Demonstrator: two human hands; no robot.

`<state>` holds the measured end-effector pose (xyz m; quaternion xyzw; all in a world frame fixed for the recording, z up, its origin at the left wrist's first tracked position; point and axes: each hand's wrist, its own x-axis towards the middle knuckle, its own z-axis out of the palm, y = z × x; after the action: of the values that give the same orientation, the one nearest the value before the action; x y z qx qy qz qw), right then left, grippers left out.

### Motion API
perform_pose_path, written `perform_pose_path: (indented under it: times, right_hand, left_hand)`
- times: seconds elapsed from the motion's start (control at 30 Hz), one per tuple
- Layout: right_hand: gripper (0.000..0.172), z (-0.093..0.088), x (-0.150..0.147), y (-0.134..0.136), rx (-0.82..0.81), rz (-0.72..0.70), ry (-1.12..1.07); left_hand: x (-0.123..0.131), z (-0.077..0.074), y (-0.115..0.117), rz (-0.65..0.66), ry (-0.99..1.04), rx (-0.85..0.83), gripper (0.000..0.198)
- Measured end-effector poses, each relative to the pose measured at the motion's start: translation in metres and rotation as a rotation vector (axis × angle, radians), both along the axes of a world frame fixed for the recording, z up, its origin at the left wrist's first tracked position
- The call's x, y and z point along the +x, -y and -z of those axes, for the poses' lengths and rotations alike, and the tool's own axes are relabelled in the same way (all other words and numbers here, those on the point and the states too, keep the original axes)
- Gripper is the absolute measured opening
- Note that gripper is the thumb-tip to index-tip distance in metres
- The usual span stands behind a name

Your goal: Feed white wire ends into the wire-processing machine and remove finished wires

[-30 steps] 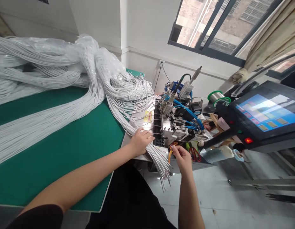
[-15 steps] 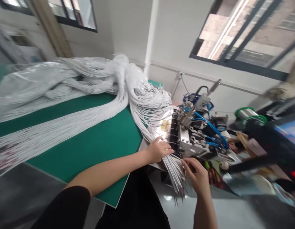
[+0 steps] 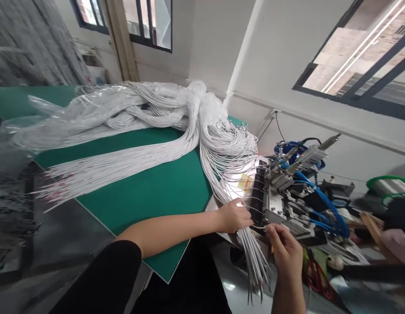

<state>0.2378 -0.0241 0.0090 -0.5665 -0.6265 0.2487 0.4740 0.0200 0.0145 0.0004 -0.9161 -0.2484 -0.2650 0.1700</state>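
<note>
My left hand (image 3: 235, 216) is closed around a bundle of thin white cables (image 3: 254, 255) beside the machine's edge. The bundle's loose ends hang below it over the table's corner. Just to the right, my right hand (image 3: 285, 246) pinches one white cable stretched between the two hands, close to the front of a benchtop machine (image 3: 290, 196) with blue air hoses. Several single cables lie across the machine's black feed strip (image 3: 258, 187). My fingertips partly hide the pinched cable's end.
More white cables (image 3: 130, 163) run across the green table (image 3: 156, 192), partly wrapped in clear plastic (image 3: 94, 109). Red-handled scissors (image 3: 318, 277) lie at right, below a green-rimmed wire spool (image 3: 390, 187). A wall with windows (image 3: 355, 56) stands behind.
The view has swung left, so everything sits further right. My right hand has brought the single cable up closer to the machine's front; my left hand keeps its hold on the bundle.
</note>
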Motion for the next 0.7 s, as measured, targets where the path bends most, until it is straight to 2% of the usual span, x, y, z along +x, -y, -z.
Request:
perform_pose_path:
  times: [0.1,0.2,0.3,0.37,0.57,0.7]
  right_hand:
    - [0.035,0.003,0.006,0.004,-0.032,0.04,0.006]
    - [0.035,0.008,0.015,0.005,-0.006,0.076,0.176]
    - [0.035,0.013,0.021,0.001,-0.003,0.044,0.345]
    - [0.034,0.014,0.023,-0.002,-0.034,0.01,0.363]
    - [0.032,0.022,0.022,-0.008,-0.168,-0.099,0.054]
    - [0.031,0.035,0.018,-0.008,-0.248,-0.083,-0.218]
  left_hand:
    - [0.001,0.001,0.0,0.005,0.018,-0.016,0.024]
    - [0.003,0.0,0.001,-0.02,0.034,-0.032,0.025]
    - [0.004,-0.001,0.002,-0.053,0.029,-0.064,0.029]
    - [0.005,0.0,0.003,-0.069,0.025,-0.088,0.031]
    - [0.006,0.003,0.002,-0.102,0.01,-0.145,0.032]
    - [0.005,0.002,0.003,-0.104,-0.014,-0.18,0.036]
